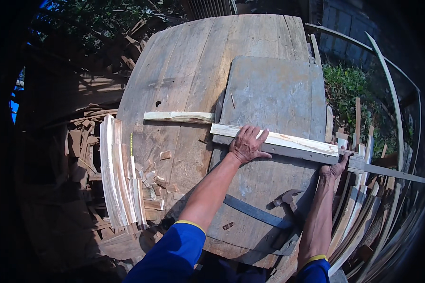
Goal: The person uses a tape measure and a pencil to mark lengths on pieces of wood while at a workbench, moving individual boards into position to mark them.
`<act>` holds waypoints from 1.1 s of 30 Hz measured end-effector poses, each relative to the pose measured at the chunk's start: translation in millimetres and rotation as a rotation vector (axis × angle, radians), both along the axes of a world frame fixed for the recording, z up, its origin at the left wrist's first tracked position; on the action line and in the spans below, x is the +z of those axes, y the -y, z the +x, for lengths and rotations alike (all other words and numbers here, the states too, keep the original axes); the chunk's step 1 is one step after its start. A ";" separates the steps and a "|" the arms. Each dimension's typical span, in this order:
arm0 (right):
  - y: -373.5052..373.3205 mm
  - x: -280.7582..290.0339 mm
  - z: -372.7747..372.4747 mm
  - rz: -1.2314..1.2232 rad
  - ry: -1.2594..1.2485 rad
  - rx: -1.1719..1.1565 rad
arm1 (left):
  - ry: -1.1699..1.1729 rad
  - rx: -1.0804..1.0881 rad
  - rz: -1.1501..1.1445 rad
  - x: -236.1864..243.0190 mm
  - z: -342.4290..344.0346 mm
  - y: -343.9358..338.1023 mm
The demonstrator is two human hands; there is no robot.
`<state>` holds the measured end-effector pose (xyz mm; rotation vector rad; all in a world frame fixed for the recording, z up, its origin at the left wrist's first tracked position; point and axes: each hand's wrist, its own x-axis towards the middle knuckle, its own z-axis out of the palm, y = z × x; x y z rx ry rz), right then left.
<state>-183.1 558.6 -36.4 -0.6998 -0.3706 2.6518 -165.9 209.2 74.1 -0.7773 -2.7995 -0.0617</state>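
Observation:
A pale wooden strip [297, 143] lies slantwise across the grey board [274, 85] on the worktable. Along its near side runs a dark straight bar [293, 153] with small holes. My left hand [248, 145] grips the strip left of its middle, fingers over the top and thumb on the near side. At the strip's right end, my right hand [334, 169] is closed around the end, one finger reaching up past it; its other fingers are partly hidden. A second pale strip [179, 117] rests just beyond the first one's left end.
A claw hammer [288, 198] and a dark flat metal bar [257, 212] lie on the near side of the table [174, 70]. Wood offcuts [153, 184] and a stack of pale strips [115, 174] are at left. Many long wood pieces [356, 212] stand at right.

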 end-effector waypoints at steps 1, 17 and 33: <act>-2.0 0.7 -2.3 -0.004 0.002 0.001 | 0.012 0.010 -0.002 -0.4 -1.6 -2.9; -0.1 7.8 -18.9 0.026 -0.034 0.002 | 0.013 0.013 -0.022 -0.5 -16.1 -7.3; 5.0 7.2 -25.3 -0.140 -0.111 0.073 | -0.135 -0.035 0.014 -16.6 -35.2 5.7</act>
